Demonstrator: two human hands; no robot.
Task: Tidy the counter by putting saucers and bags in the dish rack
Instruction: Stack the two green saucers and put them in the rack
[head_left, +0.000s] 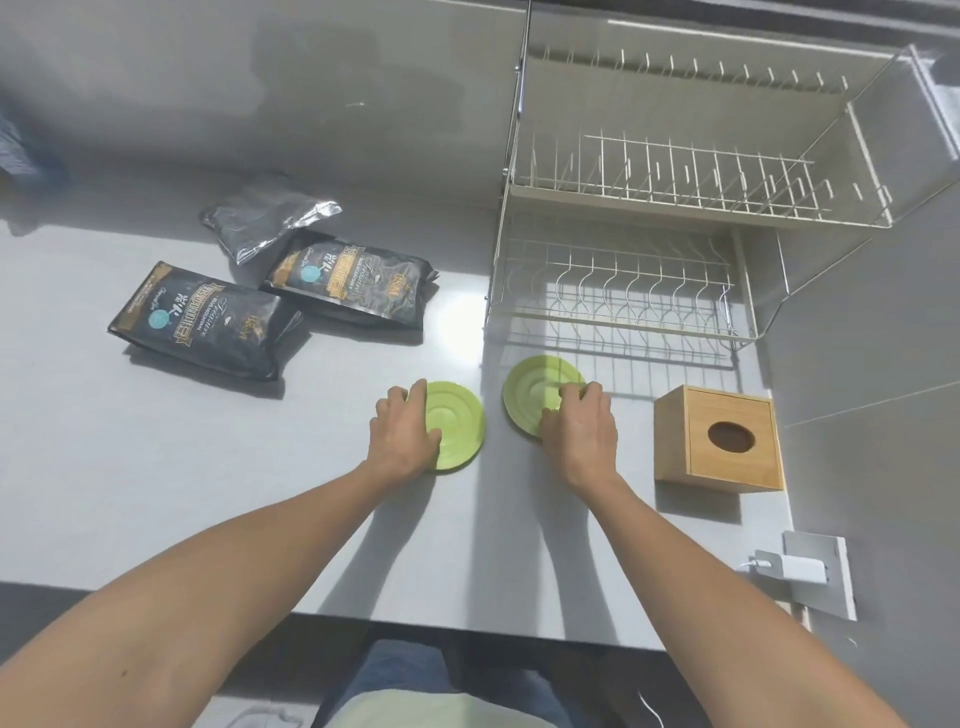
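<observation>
At far left on the smooth grey counter (156, 467) we see three bags lying flat. The nearest is a black printed coffee bag (200, 319) with gold lettering and a round teal label. Behind it and to the right lies a second coffee bag (353, 283) of the same design, and behind the two a plain silver foil bag (265, 218), creased and shiny.

Moving right, our left hand (405, 434) rests palm down on the left green saucer (457, 434). The fingers are spread moderately, curling over its left rim, with the thumb pressed on its near inner surface. The saucer is round and glossy with concentric rings, and it lies on the counter.

Just beside it, not touching, lies the right green saucer (535, 392), of the same shape and glaze. Our right hand (579, 428) covers its near right part, with fingers bent over the right rim and thumb on its face. We cannot tell whether either saucer is lifted.

Behind the right saucer stands the two-tier dish rack (623, 208), made of thin pale wire with upright prongs; both tiers hold nothing.

To the right of our right hand sits a wooden tissue box (719, 439), cubic, with an oval opening on top. Nearer us, a white charger (795, 569) is plugged into a wall socket.
</observation>
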